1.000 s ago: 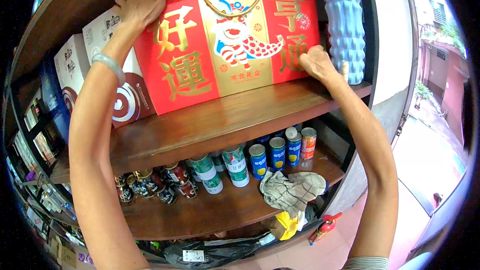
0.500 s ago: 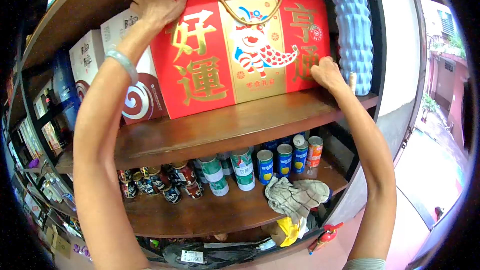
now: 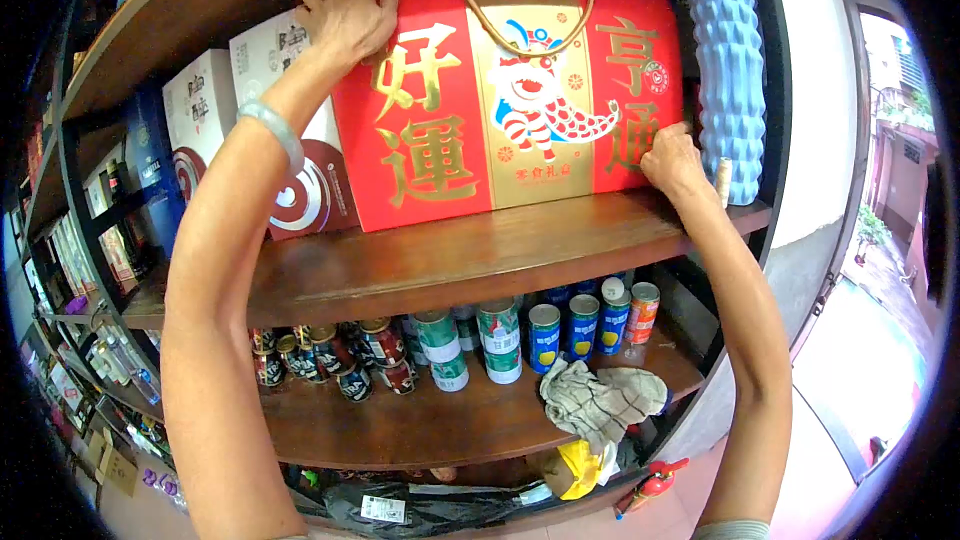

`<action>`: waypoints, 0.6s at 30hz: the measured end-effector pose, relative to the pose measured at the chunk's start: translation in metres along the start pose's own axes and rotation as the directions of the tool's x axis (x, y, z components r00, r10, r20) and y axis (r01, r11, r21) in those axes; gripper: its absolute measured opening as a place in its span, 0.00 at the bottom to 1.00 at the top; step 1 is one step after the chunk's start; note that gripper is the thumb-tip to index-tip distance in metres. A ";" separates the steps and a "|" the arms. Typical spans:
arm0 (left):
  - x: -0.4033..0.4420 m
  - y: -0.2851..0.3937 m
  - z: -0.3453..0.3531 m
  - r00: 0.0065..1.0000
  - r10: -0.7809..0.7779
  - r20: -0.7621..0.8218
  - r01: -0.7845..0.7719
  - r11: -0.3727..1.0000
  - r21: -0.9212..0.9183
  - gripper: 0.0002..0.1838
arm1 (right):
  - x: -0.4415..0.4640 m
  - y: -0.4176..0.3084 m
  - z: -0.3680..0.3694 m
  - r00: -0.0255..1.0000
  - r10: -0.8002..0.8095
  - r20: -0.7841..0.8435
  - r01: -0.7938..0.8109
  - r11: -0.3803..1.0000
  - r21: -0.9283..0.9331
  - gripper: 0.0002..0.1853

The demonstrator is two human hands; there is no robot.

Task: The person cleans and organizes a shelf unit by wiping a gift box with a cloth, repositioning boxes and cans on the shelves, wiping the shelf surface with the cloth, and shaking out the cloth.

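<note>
A large red gift box, with a gold middle panel, a lion-dance picture and a cord handle, leans slightly tilted on the upper shelf. At its upper left corner my left hand lies with fingers spread, touching the box and reaching over the edge of the white box beside it. My right hand is closed at the lower right edge of the red box; its fingertips are hidden. A blue bumpy foam roller stands upright right of the box. Near my right wrist a thin pale stick shows.
White and brown boxes stand left of the red one. The lower shelf holds dark cans, green-and-white cans, blue cans and a checked cloth. A red fire extinguisher is on the floor.
The whole view has shifted, so the shelf and its contents appear further right. My left fingers have lifted and spread a little; the red box keeps its place beside the roller.
</note>
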State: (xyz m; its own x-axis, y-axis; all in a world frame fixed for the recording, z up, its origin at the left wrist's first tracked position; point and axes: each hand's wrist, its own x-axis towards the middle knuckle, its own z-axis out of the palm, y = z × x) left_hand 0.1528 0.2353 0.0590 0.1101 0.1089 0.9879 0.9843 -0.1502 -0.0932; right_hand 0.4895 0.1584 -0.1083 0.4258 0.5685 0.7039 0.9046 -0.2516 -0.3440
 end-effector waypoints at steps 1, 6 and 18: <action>0.002 -0.002 -0.003 0.999 0.026 -0.025 -0.027 0.999 -0.039 0.33 | -0.002 -0.002 -0.003 0.999 0.009 -0.036 -0.009 1.000 -0.003 0.22; 0.002 -0.013 -0.010 0.997 -0.026 -0.075 -0.003 0.934 -0.358 0.28 | -0.024 -0.022 -0.036 0.983 -0.105 -0.150 0.079 0.982 -0.174 0.13; 0.013 -0.011 -0.022 0.989 -0.074 0.126 0.096 0.979 -0.179 0.25 | -0.017 -0.023 -0.012 0.870 -0.459 -0.179 0.457 0.888 -0.056 0.11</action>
State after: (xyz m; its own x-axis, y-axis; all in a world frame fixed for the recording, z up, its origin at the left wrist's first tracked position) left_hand 0.1404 0.2164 0.0751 0.0531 0.2425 0.9687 0.9496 -0.3125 0.0261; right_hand 0.4619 0.1457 -0.1049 -0.0412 0.4699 0.8817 0.9987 -0.0076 0.0507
